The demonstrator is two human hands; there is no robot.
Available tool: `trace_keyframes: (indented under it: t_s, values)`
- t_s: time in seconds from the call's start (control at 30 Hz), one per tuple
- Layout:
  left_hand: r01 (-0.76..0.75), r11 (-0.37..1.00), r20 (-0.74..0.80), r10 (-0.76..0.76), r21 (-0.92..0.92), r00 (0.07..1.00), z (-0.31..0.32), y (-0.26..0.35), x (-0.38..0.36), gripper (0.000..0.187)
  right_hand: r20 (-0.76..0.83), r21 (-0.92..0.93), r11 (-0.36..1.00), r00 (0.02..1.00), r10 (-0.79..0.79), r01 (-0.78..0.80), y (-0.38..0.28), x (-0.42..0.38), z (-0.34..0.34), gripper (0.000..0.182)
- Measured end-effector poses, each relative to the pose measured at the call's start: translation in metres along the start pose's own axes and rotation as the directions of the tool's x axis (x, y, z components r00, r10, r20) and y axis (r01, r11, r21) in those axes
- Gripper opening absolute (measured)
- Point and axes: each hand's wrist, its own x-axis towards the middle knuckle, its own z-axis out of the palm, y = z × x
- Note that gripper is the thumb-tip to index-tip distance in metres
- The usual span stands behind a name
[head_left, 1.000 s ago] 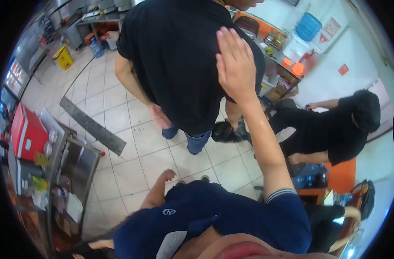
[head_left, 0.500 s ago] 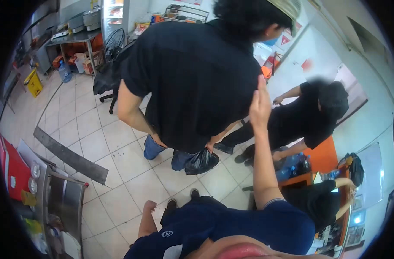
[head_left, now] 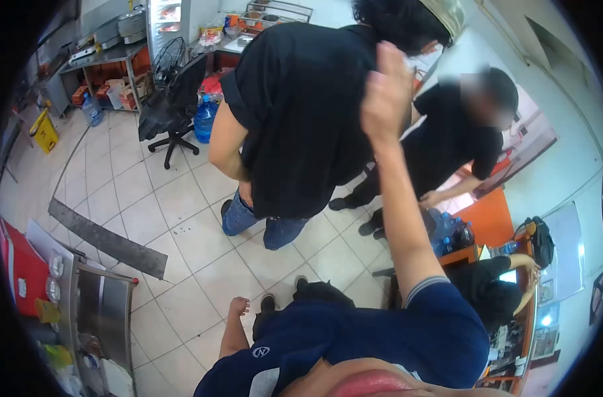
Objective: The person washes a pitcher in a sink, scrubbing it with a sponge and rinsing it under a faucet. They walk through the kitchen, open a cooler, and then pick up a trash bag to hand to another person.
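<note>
My right hand [head_left: 386, 96] is raised at the upper centre, its fingers stretched upward and slightly blurred, holding nothing. It overlaps the back of a person in a black shirt [head_left: 308, 119] and a light cap; whether it touches the shirt is unclear. Low beside my body hangs my left hand [head_left: 240, 305], empty, with fingers loosely curled, above the tiled floor [head_left: 202, 291]. A second person in black [head_left: 440, 142] bends beyond my right forearm.
At the right, another person [head_left: 480, 284] sits by an orange desk [head_left: 493, 215] with bottles. An office chair [head_left: 176, 99] and a blue water jug [head_left: 205, 119] stand behind. A metal cart [head_left: 103, 311] is at lower left, near a dark strip [head_left: 106, 241] crossing the floor.
My right hand has moved up and left, while my left hand has shifted slightly up. The nearest person has shifted right, and the black bag is out of sight. The second person's head has moved left.
</note>
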Motion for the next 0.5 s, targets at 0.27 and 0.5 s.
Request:
trace_keyframes:
  t_s: [0.27,0.5]
  values:
    - [0.112,0.977,0.078,-0.128,0.179,0.989,-0.005,-0.024,0.044,0.027,0.405,0.277,0.953,0.884,-0.234,0.125,-0.063,-0.116,0.052,0.054]
    - [0.001,0.969,0.111,-0.030,0.247,0.993,-0.002,0.026,0.056,0.024,-0.100,0.198,0.980,0.995,-0.006,0.026,-0.026,0.009,0.102,0.054]
